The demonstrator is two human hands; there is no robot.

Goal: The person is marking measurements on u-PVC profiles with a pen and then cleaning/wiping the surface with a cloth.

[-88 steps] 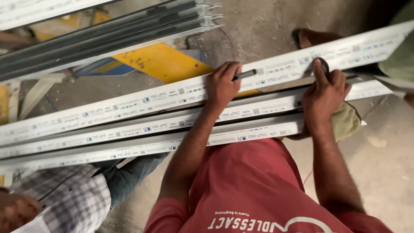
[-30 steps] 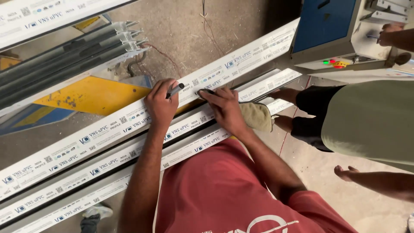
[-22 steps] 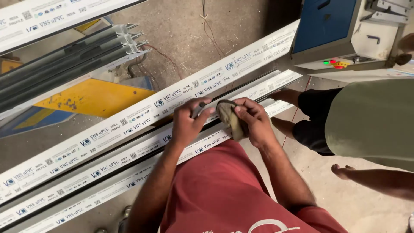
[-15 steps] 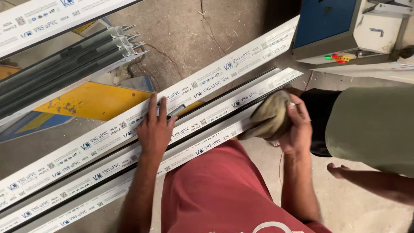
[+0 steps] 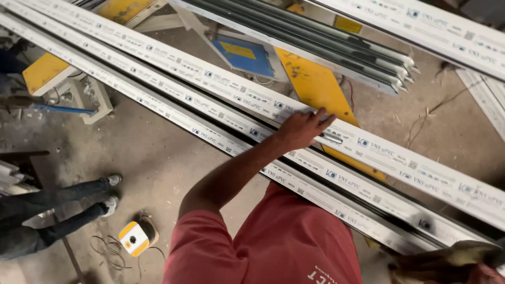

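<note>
L hand (image 5: 301, 129) flat, fingers spread open, on white profile strip (image 5: 221, 87) w/ blue-printed film. R hand (image 5: 481, 273) at frame corner w/ tan cloth (image 5: 447, 257); grip can't tell.

Three long white profiles (image 5: 221, 89) lie under and beside the fingers (image 5: 318, 118), one bundle of grey profiles (image 5: 336, 50) beyond them, one cloth (image 5: 452, 257) nearer.

The long bars (image 5: 400, 158) are white with small blue marks. The shirt (image 5: 284, 242) is red. The stand (image 5: 315, 79) is yellow.
</note>
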